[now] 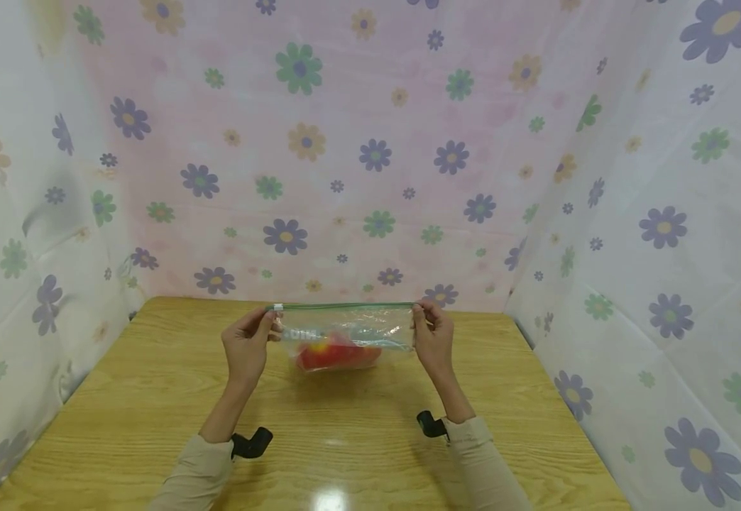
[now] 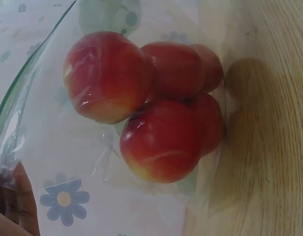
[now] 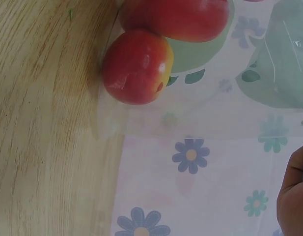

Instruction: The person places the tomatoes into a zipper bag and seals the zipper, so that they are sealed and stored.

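Note:
A clear zip bag (image 1: 370, 328) with a green top seam hangs between both hands in the head view. Its white slider (image 1: 277, 307) sits at the left end of the seam. Several red, yellow-patched fruits that look like apples (image 1: 338, 355) lie in the bottom of the bag. My left hand (image 1: 245, 349) pinches the top left corner beside the slider, while my right hand (image 1: 433, 344) pinches the top right corner. Through the film, the left wrist view shows the apples (image 2: 104, 76) bunched together. One apple (image 3: 136, 69) appears near the bag's edge in the right wrist view.
Below the bag is a wood-grain table (image 1: 338, 433). A flower-patterned curtain (image 1: 345, 163) stands behind it and continues along both sides. Black angled pieces (image 1: 253, 443) are fixed at the wrists, next to the beige sleeves (image 1: 194, 472).

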`<state>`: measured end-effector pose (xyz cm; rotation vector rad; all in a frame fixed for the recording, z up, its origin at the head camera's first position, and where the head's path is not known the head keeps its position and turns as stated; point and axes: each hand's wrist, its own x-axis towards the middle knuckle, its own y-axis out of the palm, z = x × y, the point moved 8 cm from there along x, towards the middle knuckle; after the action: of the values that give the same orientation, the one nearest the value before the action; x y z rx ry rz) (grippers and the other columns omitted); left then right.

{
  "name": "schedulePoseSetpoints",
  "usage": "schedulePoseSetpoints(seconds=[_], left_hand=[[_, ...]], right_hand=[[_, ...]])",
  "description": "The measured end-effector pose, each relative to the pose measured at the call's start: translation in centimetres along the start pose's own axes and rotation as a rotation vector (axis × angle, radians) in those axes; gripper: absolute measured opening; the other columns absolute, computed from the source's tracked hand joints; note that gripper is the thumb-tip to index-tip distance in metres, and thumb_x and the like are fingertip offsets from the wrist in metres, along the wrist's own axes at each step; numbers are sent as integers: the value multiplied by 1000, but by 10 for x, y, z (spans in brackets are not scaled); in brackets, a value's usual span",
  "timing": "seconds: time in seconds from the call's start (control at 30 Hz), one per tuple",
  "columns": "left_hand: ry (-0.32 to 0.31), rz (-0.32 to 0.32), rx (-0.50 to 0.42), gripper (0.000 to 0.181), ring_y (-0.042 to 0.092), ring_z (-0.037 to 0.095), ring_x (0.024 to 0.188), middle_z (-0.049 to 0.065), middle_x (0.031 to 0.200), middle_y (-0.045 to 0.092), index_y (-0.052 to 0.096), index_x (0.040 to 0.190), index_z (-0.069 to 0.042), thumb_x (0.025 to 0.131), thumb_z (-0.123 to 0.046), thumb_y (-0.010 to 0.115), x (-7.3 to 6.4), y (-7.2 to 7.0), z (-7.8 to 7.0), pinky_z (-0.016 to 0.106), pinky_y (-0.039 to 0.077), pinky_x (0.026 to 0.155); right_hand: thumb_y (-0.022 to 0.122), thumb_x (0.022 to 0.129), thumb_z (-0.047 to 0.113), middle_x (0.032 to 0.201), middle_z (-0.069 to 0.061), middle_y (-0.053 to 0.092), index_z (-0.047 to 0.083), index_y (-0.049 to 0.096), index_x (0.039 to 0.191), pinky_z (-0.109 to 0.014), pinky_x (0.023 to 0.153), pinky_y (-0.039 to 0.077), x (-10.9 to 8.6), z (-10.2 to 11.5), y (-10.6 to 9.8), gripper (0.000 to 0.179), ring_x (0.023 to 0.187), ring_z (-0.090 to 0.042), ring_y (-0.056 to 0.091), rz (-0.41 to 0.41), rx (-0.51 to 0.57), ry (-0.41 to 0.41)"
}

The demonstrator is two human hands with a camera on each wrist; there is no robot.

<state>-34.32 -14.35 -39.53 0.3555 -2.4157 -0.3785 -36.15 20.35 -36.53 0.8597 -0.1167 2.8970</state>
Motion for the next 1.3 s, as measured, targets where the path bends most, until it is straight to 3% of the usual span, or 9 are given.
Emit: schedulePoseSetpoints(seconds=[0.27,0.53,0.73,1.03,1.3], left_hand=[[-29,-28,-50,19,69,5,64,-1,83,77,66,106,23,97,7,63,-1,0,1,17,59,57],[-89,-57,-70,16,69,6,65,-3,82,76,67,103,19,97,5,63,-5,0,10,17,58,57],[-102,-84,-64,21,68,5,64,-3,81,76,63,106,24,97,4,64,-6,0,10,17,58,55],[-100,-73,-29,23,67,4,63,-5,82,75,61,105,25,98,3,64,-7,3,10,16,57,56],[-125,-89,-12,22,66,4,62,-2,82,75,62,105,24,97,4,65,-10,2,11,16,56,54]], right_hand=[[51,106,3,69,-20,57,-20,59,109,-17,34,38,1,-3,0,24,38,-7,46,22,55,3],[49,106,2,69,-23,55,-19,58,108,-18,34,37,-1,-2,0,22,39,-8,45,35,65,-10],[48,107,1,67,-13,57,-17,58,109,-18,34,35,-3,-2,0,20,39,-8,45,39,72,-8],[47,107,1,71,-35,50,-19,56,108,-19,33,37,-5,-1,-3,23,38,-7,45,53,66,-30],[47,108,3,69,-13,54,-17,54,101,-21,36,39,-12,-2,-1,22,41,-12,44,40,81,13]])
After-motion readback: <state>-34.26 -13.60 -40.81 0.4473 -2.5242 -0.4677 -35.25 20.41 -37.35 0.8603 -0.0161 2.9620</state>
